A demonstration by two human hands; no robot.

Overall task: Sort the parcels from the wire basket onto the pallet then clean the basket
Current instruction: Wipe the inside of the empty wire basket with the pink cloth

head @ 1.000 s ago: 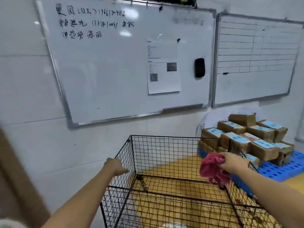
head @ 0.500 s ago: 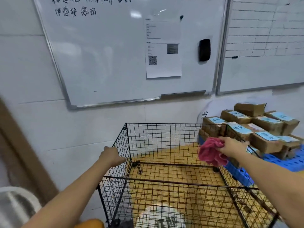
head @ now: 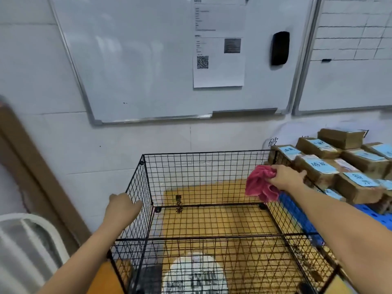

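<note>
The right grip (head: 285,177) is clenched round a pink cloth (head: 259,186); the left grip (head: 124,206) is laid, released, against the left wall of the wire basket (head: 203,153).

**Head view.** Single head-worn wide-angle view, looking forward and down into the wire basket (head: 201,172), which fills the lower centre at close range. The camera faces a white wall bearing a whiteboard (head: 137,60). Both forearms (head: 89,251) enter from the lower corners; the pallet (head: 373,217) of parcels (head: 318,168) lies at the right edge. Straight edges bow near the frame borders.
</note>
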